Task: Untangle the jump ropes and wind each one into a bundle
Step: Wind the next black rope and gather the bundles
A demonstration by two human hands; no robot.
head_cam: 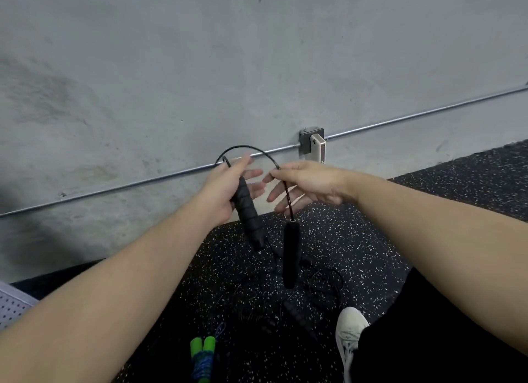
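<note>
My left hand (223,190) grips a ribbed black handle (248,211) of a jump rope, held slanting downward. A thin black cord (251,149) arcs from its top over to my right hand (307,182), which pinches the cord between thumb and forefinger with the other fingers spread. Below that pinch hangs the second black handle (291,254), dangling upright. On the floor beneath lie more black rope loops (328,280) and another black handle (297,315), hard to make out against the dark floor. A green-handled rope (202,357), wound in blue cord, lies at the bottom.
A grey concrete wall with a metal conduit (428,113) and a junction box (312,143) stands ahead. The floor is black speckled rubber (445,180). My white shoe (350,331) and black-clad leg are at the lower right. A perforated grey surface (11,307) shows at the left edge.
</note>
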